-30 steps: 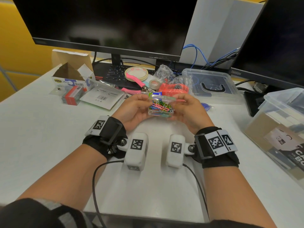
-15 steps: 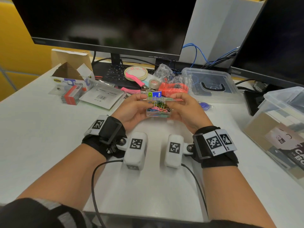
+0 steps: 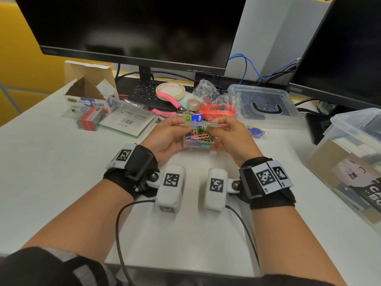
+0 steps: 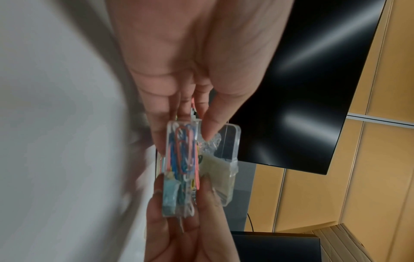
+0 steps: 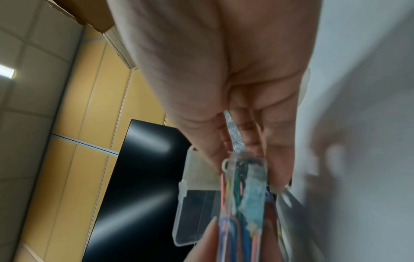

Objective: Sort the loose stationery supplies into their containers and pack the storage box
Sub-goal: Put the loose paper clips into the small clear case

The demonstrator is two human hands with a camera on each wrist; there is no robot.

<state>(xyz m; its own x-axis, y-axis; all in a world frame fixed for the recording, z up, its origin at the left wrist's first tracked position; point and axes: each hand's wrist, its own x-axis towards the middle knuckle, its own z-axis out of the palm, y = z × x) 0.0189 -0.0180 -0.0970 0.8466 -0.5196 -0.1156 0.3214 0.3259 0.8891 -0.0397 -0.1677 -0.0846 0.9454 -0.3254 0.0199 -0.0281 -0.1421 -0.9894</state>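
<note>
Both the left hand [image 3: 169, 137] and right hand [image 3: 231, 137] pinch the small clear plastic box of coloured paper clips [image 3: 199, 138], just above the white surface [image 3: 51, 166]. It looks light, stiff and slippery, so gripping its side walls seems safest.

The cardboard box [image 3: 86, 100] reads "HBW Office".

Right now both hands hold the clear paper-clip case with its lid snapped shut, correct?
Not quite. Both the left hand and right hand hold the paper-clip case, but its lid stands open, as the left wrist view shows.
</note>
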